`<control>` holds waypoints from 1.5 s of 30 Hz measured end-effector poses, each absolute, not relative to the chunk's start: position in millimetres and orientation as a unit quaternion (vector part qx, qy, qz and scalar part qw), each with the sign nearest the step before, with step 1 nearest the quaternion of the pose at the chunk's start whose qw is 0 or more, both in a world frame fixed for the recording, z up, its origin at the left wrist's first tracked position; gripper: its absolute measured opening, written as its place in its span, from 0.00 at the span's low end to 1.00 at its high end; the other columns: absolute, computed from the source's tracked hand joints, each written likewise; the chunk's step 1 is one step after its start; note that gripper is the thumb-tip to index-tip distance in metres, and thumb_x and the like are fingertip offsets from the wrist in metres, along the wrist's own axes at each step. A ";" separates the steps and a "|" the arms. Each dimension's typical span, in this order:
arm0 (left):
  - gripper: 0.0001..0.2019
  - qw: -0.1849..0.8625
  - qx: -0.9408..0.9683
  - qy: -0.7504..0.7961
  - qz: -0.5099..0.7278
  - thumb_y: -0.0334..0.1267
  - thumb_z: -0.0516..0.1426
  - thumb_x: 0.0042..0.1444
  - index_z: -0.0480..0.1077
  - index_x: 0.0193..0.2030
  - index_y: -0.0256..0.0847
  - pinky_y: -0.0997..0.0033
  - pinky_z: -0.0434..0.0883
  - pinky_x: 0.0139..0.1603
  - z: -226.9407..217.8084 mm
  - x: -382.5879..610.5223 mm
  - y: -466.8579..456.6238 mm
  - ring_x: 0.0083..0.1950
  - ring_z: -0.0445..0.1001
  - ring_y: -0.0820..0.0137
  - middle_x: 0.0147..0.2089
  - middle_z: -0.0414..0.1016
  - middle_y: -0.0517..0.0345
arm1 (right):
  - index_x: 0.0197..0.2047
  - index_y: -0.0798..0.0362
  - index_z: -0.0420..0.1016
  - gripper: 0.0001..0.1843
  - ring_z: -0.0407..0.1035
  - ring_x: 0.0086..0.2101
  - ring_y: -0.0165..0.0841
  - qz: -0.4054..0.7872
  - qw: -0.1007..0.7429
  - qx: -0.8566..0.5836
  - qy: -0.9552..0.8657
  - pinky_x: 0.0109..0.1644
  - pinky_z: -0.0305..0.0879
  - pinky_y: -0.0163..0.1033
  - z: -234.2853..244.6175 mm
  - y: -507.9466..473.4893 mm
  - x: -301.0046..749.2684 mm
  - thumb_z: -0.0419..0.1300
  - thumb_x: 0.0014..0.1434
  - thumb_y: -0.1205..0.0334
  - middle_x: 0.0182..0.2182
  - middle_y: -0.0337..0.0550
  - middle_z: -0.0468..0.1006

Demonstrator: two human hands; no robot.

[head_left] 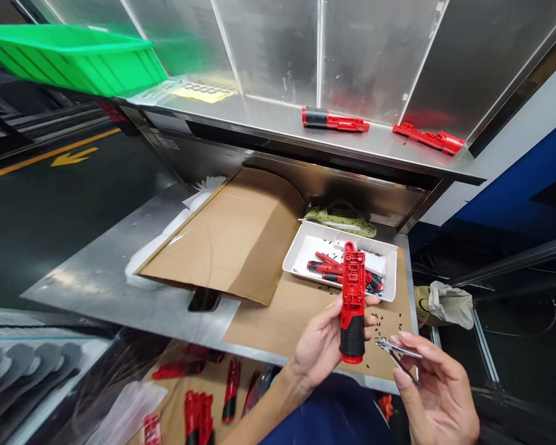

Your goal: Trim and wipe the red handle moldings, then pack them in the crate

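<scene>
Gripping the shell (353, 296) in the left hand (319, 346), wrapping around the sides near the black part; turning the ribbed hollow face to the eyes and aiming the red end away; pinching the clipper (398, 350) in the right hand (440, 389), spreading the two arms; aiming the nose at the black part's right side, sitting near but not visibly touching; showing left fingertips (371, 321) past that same edge, so probably needing to be drawing those clear before any squeezing; likely working best by bracing the shell firmly, laying the nose flat along the edge and squeezing lightly, thus sparing the surface from gouging; holding both over the card (269, 327) and the front of the white tray (289, 267), near scattered black bits (379, 317); seeing more red-and-black parts (327, 268) lying in the tray, a two-tone piece (336, 120) and a red piece (429, 137) resting on the shelf (269, 112), and other pieces (231, 389) lying below the table (97, 253); finding a carton (222, 228) sitting left of the tray.
</scene>
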State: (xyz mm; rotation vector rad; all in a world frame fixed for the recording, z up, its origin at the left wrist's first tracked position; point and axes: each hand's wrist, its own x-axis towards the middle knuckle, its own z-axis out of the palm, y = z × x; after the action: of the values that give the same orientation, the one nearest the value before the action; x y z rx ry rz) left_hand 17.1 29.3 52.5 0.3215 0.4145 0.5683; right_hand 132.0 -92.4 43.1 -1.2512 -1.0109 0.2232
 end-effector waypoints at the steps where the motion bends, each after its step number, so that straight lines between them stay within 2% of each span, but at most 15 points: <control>1: 0.18 0.925 0.165 0.207 0.273 0.47 0.55 0.64 0.74 0.51 0.35 0.70 0.73 0.43 51.9 15.5 28.0 0.42 0.78 0.67 0.46 0.80 0.47 | 0.55 0.53 0.71 0.24 0.80 0.42 0.42 0.095 0.685 -0.568 -0.447 0.34 0.78 0.38 42.8 -92.6 130.6 0.64 0.56 0.77 0.43 0.51 0.83; 4: 0.19 0.920 0.175 0.231 0.264 0.50 0.60 0.59 0.75 0.48 0.35 0.78 0.69 0.29 51.7 13.2 23.9 0.27 0.72 0.76 0.34 0.78 0.54 | 0.56 0.53 0.72 0.25 0.80 0.41 0.41 0.070 0.681 -0.575 -0.449 0.34 0.77 0.38 41.8 -93.3 127.4 0.64 0.56 0.76 0.41 0.50 0.83; 6: 0.17 0.913 0.173 0.246 0.276 0.48 0.64 0.55 0.76 0.41 0.35 0.80 0.68 0.25 54.2 14.2 21.5 0.24 0.70 0.78 0.31 0.77 0.57 | 0.52 0.52 0.74 0.22 0.79 0.43 0.40 0.063 0.682 -0.563 -0.464 0.35 0.77 0.37 41.7 -93.6 125.8 0.64 0.55 0.77 0.42 0.48 0.83; 8: 0.15 0.907 0.162 0.251 0.296 0.46 0.68 0.50 0.77 0.36 0.35 0.77 0.73 0.30 58.1 16.4 19.5 0.29 0.75 0.74 0.32 0.79 0.56 | 0.50 0.52 0.75 0.20 0.78 0.45 0.39 0.067 0.683 -0.555 -0.471 0.37 0.77 0.35 42.1 -94.1 124.2 0.64 0.55 0.77 0.43 0.47 0.83; 10: 0.15 0.907 0.141 0.246 0.311 0.45 0.70 0.48 0.78 0.34 0.34 0.71 0.77 0.42 61.5 18.5 17.6 0.38 0.79 0.68 0.34 0.80 0.53 | 0.51 0.53 0.75 0.20 0.79 0.45 0.38 0.071 0.681 -0.552 -0.476 0.38 0.77 0.35 42.4 -95.2 122.9 0.64 0.56 0.77 0.43 0.46 0.83; 13: 0.15 0.914 0.127 0.242 0.300 0.45 0.69 0.50 0.78 0.34 0.33 0.62 0.75 0.55 63.2 19.8 15.1 0.44 0.80 0.63 0.36 0.82 0.51 | 0.52 0.54 0.75 0.21 0.80 0.43 0.39 0.076 0.665 -0.552 -0.497 0.37 0.78 0.36 42.1 -98.3 122.4 0.64 0.55 0.77 0.42 0.48 0.84; 17: 0.14 0.919 0.119 0.244 0.286 0.45 0.68 0.51 0.78 0.34 0.34 0.54 0.72 0.61 61.1 19.0 12.8 0.48 0.80 0.58 0.36 0.82 0.52 | 0.51 0.53 0.75 0.20 0.81 0.40 0.42 0.096 0.641 -0.554 -0.523 0.34 0.80 0.39 41.4 -101.8 124.2 0.65 0.56 0.76 0.41 0.49 0.84; 20: 0.13 0.924 0.108 0.236 0.280 0.44 0.68 0.51 0.78 0.34 0.35 0.52 0.70 0.63 59.5 18.1 12.8 0.50 0.79 0.57 0.36 0.81 0.53 | 0.48 0.53 0.77 0.17 0.81 0.38 0.42 0.075 0.636 -0.564 -0.522 0.33 0.80 0.38 41.5 -102.4 124.1 0.66 0.55 0.74 0.38 0.49 0.85; 23: 0.14 0.933 0.103 0.211 0.273 0.44 0.65 0.54 0.78 0.33 0.32 0.54 0.68 0.64 57.8 17.8 14.5 0.53 0.78 0.56 0.38 0.81 0.49 | 0.47 0.54 0.77 0.16 0.81 0.38 0.41 0.054 0.645 -0.581 -0.494 0.33 0.79 0.37 41.4 -101.8 122.6 0.67 0.56 0.74 0.37 0.48 0.85; 27: 0.13 0.940 0.077 0.176 0.281 0.43 0.61 0.59 0.78 0.35 0.32 0.53 0.68 0.64 55.7 19.4 17.8 0.48 0.79 0.59 0.35 0.81 0.51 | 0.48 0.55 0.76 0.17 0.81 0.38 0.41 0.054 0.649 -0.571 -0.500 0.33 0.79 0.37 40.8 -99.6 122.2 0.66 0.56 0.74 0.37 0.48 0.85; 33: 0.17 0.949 0.076 0.147 0.270 0.45 0.58 0.63 0.79 0.45 0.32 0.67 0.75 0.53 57.6 21.8 16.5 0.47 0.81 0.63 0.46 0.82 0.46 | 0.51 0.56 0.77 0.21 0.81 0.38 0.41 0.038 0.644 -0.556 -0.524 0.35 0.81 0.37 39.0 -98.0 122.3 0.66 0.53 0.77 0.40 0.48 0.84; 36: 0.15 0.941 0.077 0.156 0.290 0.43 0.60 0.61 0.79 0.47 0.34 0.69 0.76 0.51 59.0 21.5 14.2 0.46 0.81 0.65 0.49 0.81 0.47 | 0.51 0.56 0.77 0.21 0.81 0.38 0.40 0.037 0.645 -0.554 -0.524 0.37 0.81 0.38 40.0 -97.6 118.8 0.66 0.54 0.77 0.41 0.48 0.84; 39: 0.13 0.936 0.084 0.157 0.304 0.41 0.63 0.59 0.79 0.47 0.35 0.69 0.76 0.51 58.6 21.5 12.4 0.47 0.81 0.65 0.50 0.81 0.47 | 0.48 0.55 0.78 0.17 0.81 0.37 0.39 0.035 0.654 -0.553 -0.515 0.37 0.81 0.38 45.2 -95.1 111.9 0.65 0.55 0.76 0.39 0.46 0.84; 45: 0.15 0.932 0.103 0.148 0.313 0.42 0.64 0.58 0.78 0.49 0.35 0.69 0.76 0.52 57.0 23.9 8.9 0.47 0.81 0.66 0.51 0.81 0.46 | 0.43 0.54 0.78 0.08 0.81 0.36 0.38 0.025 0.669 -0.578 -0.466 0.37 0.82 0.42 56.1 -89.7 100.3 0.65 0.59 0.71 0.36 0.46 0.84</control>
State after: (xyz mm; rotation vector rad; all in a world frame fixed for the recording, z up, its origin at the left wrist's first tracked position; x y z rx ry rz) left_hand 23.9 8.9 57.0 0.2100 0.3027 0.6407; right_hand 100.3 -89.7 56.1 -1.3044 -1.0513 0.0555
